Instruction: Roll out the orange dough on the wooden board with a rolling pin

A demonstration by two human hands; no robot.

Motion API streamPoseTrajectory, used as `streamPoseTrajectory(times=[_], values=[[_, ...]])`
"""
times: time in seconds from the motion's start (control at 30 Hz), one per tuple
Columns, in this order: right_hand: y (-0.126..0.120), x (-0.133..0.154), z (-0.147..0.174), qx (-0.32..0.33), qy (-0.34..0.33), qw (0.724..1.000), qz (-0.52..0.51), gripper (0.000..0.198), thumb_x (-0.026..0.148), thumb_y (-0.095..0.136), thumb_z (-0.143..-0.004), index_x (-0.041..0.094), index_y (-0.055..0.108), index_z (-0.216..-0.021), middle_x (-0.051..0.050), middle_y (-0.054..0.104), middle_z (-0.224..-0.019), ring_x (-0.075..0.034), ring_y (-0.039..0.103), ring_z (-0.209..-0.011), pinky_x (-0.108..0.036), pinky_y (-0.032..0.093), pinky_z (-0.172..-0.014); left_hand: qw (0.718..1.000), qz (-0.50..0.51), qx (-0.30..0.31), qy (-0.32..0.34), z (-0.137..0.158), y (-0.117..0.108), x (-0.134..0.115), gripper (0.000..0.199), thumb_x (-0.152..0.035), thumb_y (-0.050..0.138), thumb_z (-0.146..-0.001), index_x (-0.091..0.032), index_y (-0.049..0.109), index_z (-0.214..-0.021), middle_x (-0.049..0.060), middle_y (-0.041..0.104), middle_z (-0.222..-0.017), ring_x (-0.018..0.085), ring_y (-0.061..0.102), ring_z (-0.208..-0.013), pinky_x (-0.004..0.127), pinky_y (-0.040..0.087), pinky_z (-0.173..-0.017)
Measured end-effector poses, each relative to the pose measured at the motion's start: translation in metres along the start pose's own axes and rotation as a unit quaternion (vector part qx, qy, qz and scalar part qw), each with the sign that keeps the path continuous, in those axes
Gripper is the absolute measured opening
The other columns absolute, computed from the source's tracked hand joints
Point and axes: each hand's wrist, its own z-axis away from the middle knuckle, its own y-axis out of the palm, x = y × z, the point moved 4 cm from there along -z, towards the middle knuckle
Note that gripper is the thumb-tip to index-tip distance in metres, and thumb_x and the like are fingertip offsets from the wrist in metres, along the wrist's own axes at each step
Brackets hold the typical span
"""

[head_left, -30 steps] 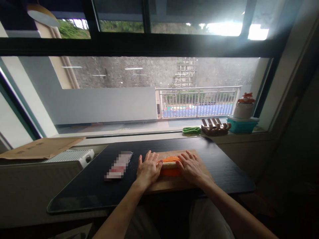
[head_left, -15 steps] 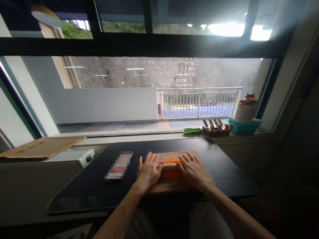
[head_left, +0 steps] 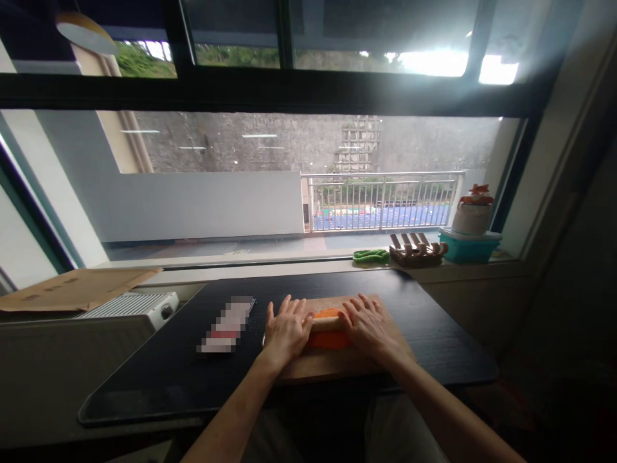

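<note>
A pale wooden rolling pin [head_left: 326, 324] lies crosswise over a flat orange sheet of dough or clay [head_left: 330, 339]. Under both is a wooden board [head_left: 328, 370] at the near side of the black table. My left hand [head_left: 288, 329] rests palm down over the pin's left end, fingers stretched and spread. Over the right end lies my right hand [head_left: 370, 326], also flat with its fingers apart. Both palms hide the pin's ends. Orange material shows in front of and behind the pin.
Left of the board, a phone with a blurred screen [head_left: 226, 326] lies on the black table [head_left: 159, 373]. On the sill are a green cloth-like item [head_left: 371, 256], a brown rack [head_left: 416, 251], and a teal box [head_left: 471, 247] with a jar [head_left: 471, 217] on it. Brown paper [head_left: 72, 288] covers part of the radiator [head_left: 144, 307].
Both hands remain flat on the rolling pin, with only a slight shift. Slightly less orange shows behind the pin. The whole view has shifted a little.
</note>
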Motion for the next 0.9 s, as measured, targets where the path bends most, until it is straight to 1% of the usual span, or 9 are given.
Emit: streamPoseTrajectory(times=[0.1,0.2,0.3,0.4,0.5,0.6,0.7,0.8,0.9], values=[[0.000,-0.001,0.013,0.008,-0.004,1.000,-0.006,0.045,0.045,0.026,-0.095,0.025,0.045,-0.131,-0.004,0.044,-0.138,-0.024,0.021,-0.135,-0.044,0.014,-0.108,1.000,-0.002,0.003,0.006,0.013,-0.001,-0.002,0.053,-0.045,0.019,-0.094,-0.021,0.041,-0.135,0.004,0.043,-0.142,0.025,0.024,-0.137,0.055,0.013,-0.109],[-0.002,-0.001,0.000,0.019,0.002,1.000,-0.006,0.045,0.047,0.024,-0.095,0.026,0.053,-0.123,-0.006,0.049,-0.134,-0.026,0.023,-0.134,-0.047,0.016,-0.106,1.000,-0.005,0.009,0.003,-0.001,0.001,0.000,0.048,-0.043,0.023,-0.095,-0.021,0.044,-0.133,0.006,0.048,-0.137,0.026,0.027,-0.135,0.057,0.014,-0.109],[-0.006,0.000,-0.028,0.027,0.017,1.000,-0.001,0.045,0.047,0.024,-0.095,0.026,0.062,-0.110,-0.008,0.057,-0.123,-0.028,0.032,-0.129,-0.051,0.020,-0.103,1.000,-0.006,0.014,-0.008,-0.029,0.002,0.005,0.040,-0.041,0.039,-0.093,-0.020,0.050,-0.125,0.009,0.053,-0.129,0.027,0.041,-0.125,0.057,0.027,-0.103],[-0.007,0.001,-0.045,0.031,0.023,0.999,0.004,0.042,0.045,0.026,-0.094,0.028,0.064,-0.105,-0.008,0.060,-0.118,-0.027,0.038,-0.125,-0.052,0.023,-0.100,1.000,-0.003,0.015,-0.013,-0.046,0.003,0.009,0.038,-0.038,0.054,-0.087,-0.017,0.052,-0.119,0.009,0.052,-0.125,0.025,0.052,-0.113,0.051,0.041,-0.094],[-0.005,0.001,-0.035,0.029,0.016,0.999,0.004,0.044,0.045,0.025,-0.095,0.028,0.063,-0.107,-0.007,0.059,-0.120,-0.027,0.035,-0.128,-0.051,0.021,-0.102,1.000,0.002,0.013,-0.004,-0.035,0.003,0.007,0.038,-0.040,0.041,-0.093,-0.019,0.051,-0.124,0.009,0.054,-0.128,0.027,0.043,-0.123,0.056,0.030,-0.102],[-0.003,0.000,-0.006,0.023,-0.004,1.000,-0.002,0.046,0.046,0.022,-0.095,0.027,0.055,-0.120,-0.005,0.052,-0.130,-0.024,0.026,-0.134,-0.047,0.017,-0.106,1.000,0.006,0.010,0.008,-0.006,0.001,0.002,0.047,-0.043,0.024,-0.095,-0.020,0.045,-0.131,0.008,0.050,-0.135,0.026,0.030,-0.133,0.057,0.015,-0.108],[-0.002,-0.001,0.016,0.025,-0.018,0.999,-0.009,0.048,0.046,0.025,-0.095,0.024,0.042,-0.134,-0.005,0.043,-0.139,-0.022,0.021,-0.136,-0.042,0.015,-0.109,1.000,0.005,0.009,0.015,0.015,-0.002,-0.002,0.053,-0.046,0.019,-0.094,-0.019,0.042,-0.135,0.007,0.042,-0.142,0.025,0.024,-0.136,0.054,0.012,-0.110],[-0.003,0.000,0.011,0.030,-0.017,0.999,-0.009,0.048,0.046,0.027,-0.094,0.023,0.044,-0.133,-0.006,0.043,-0.139,-0.023,0.022,-0.136,-0.043,0.016,-0.108,1.000,0.003,0.009,0.014,0.010,-0.002,-0.001,0.055,-0.046,0.017,-0.094,-0.019,0.043,-0.134,0.006,0.042,-0.142,0.025,0.025,-0.136,0.054,0.012,-0.110],[-0.005,0.002,-0.013,0.029,0.001,1.000,-0.002,0.045,0.047,0.026,-0.094,0.024,0.056,-0.120,-0.007,0.052,-0.130,-0.026,0.029,-0.132,-0.047,0.020,-0.105,1.000,0.002,0.011,0.003,-0.015,0.001,0.003,0.052,-0.043,0.019,-0.093,-0.019,0.049,-0.128,0.007,0.051,-0.135,0.027,0.032,-0.133,0.058,0.016,-0.107]])
